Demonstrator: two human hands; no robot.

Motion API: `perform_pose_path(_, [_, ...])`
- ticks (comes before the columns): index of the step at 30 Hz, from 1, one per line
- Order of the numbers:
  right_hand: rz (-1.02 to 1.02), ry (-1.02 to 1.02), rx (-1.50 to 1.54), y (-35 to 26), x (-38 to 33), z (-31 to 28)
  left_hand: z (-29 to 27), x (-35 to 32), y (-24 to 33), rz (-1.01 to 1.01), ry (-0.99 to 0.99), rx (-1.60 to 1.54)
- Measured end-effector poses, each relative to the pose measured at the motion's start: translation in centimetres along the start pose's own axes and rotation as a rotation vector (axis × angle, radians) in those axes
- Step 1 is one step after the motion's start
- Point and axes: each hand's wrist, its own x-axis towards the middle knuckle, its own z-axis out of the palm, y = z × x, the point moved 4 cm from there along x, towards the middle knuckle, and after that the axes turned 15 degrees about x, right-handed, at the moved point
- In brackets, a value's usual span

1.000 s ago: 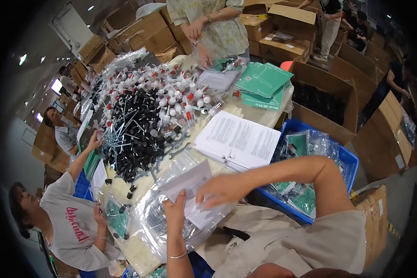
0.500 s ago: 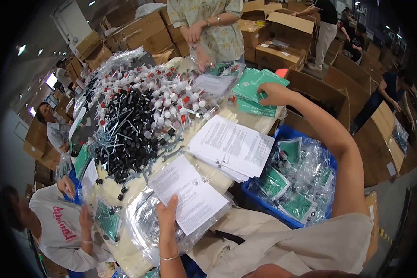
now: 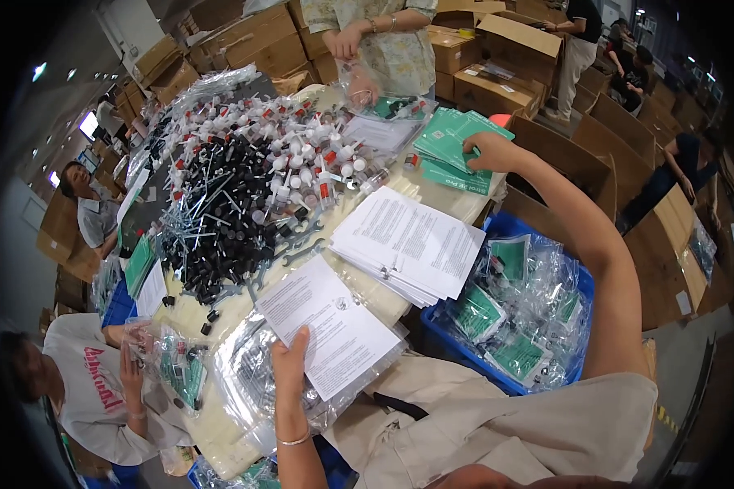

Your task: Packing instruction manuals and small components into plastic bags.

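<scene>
Paper (image 3: 338, 318), white and printed, is clamped by the left hand (image 3: 289, 363) over clear plastic bags (image 3: 240, 379); well apart, the right hand (image 3: 491, 152) touches flat green rectangular cards (image 3: 446, 137), grip unclear. Picking seems underway, likely calling for separating one card.

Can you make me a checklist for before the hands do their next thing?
1. Left hand has the white printed paper sheet: ok, the thumb lies on top of it.
2. Right hand is at the green rectangular paper cards: ok, its fingers are at their edge.
3. Just one card pinched: cannot tell, the fingers hide it.
4. Pile of white printed papers neatly squared: not ok, its edges are fanned out.
5. Flat clear plastic bags uncovered: not ok, the sheet covers part of them.
6. Blue plastic bin close by: ok, it's beside the table, with filled clear bags inside.
</scene>
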Motion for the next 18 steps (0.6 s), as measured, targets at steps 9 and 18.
perform_pose_path(9, [0.037, 0.005, -0.049, -1.2, -0.1, 0.1, -0.1, -0.1, 0.1, -0.004, -0.001, -0.002])
perform_pose_path(18, [0.042, 0.344, -0.135, -1.0, 0.4, -0.2, 0.0, 0.3, -0.1, 0.037, -0.054, -0.046])
